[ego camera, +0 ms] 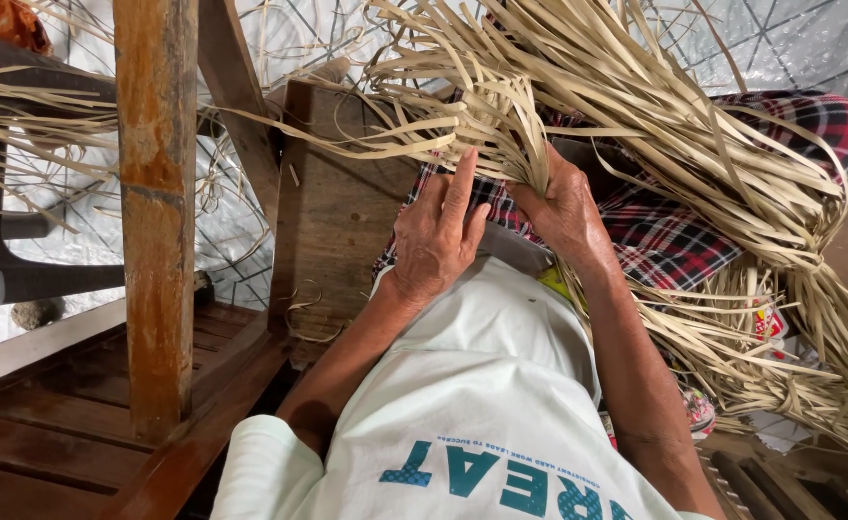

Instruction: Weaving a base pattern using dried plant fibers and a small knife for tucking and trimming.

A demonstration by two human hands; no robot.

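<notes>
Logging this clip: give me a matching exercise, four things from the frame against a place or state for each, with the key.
Things:
1. left hand
2. right hand
3. wooden post
4. checked cloth

Places or states:
A. upright at the left of the picture
B. over the lap, under the strips
C. fingers flat and spread, touching the strips
D. closed around the bundle of pale strips

Pairs: 1-C, 2-D, 3-A, 4-B

A worn wooden post [157, 212] stands upright at the left, rising from a slatted wooden floor [48, 424]. Beside it leans a flat wooden board [332, 221]. Red-and-black checked cloth [674, 231] drapes across the lap, below a white shirt [482, 385].
</notes>
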